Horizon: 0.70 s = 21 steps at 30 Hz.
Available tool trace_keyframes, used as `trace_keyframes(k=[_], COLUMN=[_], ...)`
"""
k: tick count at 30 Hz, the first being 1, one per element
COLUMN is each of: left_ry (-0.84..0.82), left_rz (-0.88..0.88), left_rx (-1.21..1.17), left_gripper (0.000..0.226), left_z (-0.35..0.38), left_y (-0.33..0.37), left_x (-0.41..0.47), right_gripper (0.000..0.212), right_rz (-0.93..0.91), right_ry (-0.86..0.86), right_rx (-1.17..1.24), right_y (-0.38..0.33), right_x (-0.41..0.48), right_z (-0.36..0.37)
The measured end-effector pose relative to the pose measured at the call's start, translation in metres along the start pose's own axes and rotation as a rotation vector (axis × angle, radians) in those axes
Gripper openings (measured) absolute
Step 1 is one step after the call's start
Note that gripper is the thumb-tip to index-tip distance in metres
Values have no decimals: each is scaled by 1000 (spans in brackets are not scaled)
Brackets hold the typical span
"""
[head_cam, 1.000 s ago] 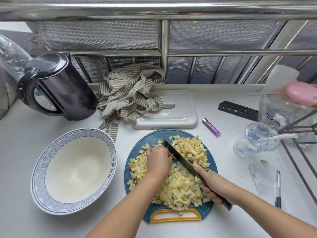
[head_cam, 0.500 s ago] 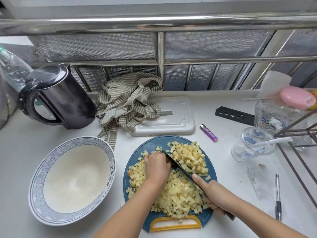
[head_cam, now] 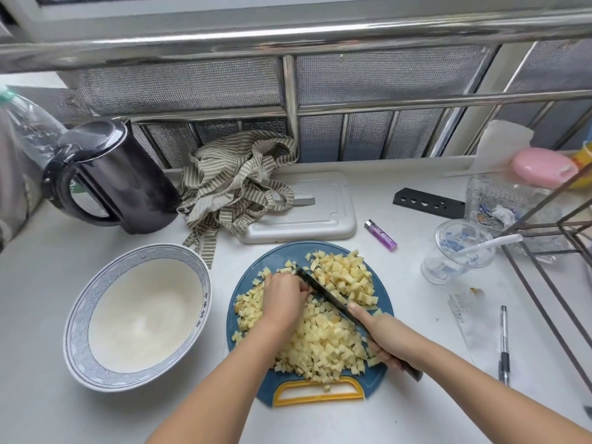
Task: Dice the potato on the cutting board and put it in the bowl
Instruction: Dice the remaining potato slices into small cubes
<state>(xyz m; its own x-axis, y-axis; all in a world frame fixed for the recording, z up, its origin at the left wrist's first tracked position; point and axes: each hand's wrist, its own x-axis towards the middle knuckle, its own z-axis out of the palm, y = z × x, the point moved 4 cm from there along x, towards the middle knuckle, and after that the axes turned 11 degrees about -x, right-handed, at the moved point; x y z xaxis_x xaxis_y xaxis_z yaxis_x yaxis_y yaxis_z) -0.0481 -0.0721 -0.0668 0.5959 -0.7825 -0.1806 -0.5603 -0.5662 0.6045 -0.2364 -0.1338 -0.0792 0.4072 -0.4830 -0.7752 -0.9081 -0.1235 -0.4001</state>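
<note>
the right hand (head_cam: pixel 381 341) was closed around the handle of the knife (head_cam: pixel 323 291). the left hand (head_cam: pixel 283 302) lay with curled fingers on the potato dice (head_cam: pixel 323 344) beside the blade; if it pinched any could not be seen. the dice covered the cutting board (head_cam: pixel 253 274), none in the bowl (head_cam: pixel 80 315) to the left. such small, wet, loose cubes would probably scatter, so scooping with blade and palm seemed better
</note>
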Motion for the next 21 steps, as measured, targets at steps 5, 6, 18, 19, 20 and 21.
trace_keyframes(k=[5, 6, 18, 19, 20, 21], left_ry=[-18, -6, 91, 51, 17, -13], left_rz=[52, 61, 250, 295, 343, 395], left_rx=[-70, -100, -206, -164, -111, -66], left_gripper=[21, 23, 59, 61, 62, 63], left_z=[-2, -4, -63, -64, -65, -63], left_y=[-4, -7, 33, 43, 50, 55], left_x=[-4, -5, -12, -16, -21, -27], right_gripper=[69, 68, 54, 51, 50, 48], right_rz=[18, 28, -222, -263, -286, -299], right_ry=[-105, -144, -24, 102, 213, 304], right_rx=[150, 187, -166, -405, -603, -743], right_y=[-5, -3, -19, -24, -28, -31], right_x=[-2, -4, -40, -41, -42, -44], right_z=[-6, -8, -33, -37, -40, -43])
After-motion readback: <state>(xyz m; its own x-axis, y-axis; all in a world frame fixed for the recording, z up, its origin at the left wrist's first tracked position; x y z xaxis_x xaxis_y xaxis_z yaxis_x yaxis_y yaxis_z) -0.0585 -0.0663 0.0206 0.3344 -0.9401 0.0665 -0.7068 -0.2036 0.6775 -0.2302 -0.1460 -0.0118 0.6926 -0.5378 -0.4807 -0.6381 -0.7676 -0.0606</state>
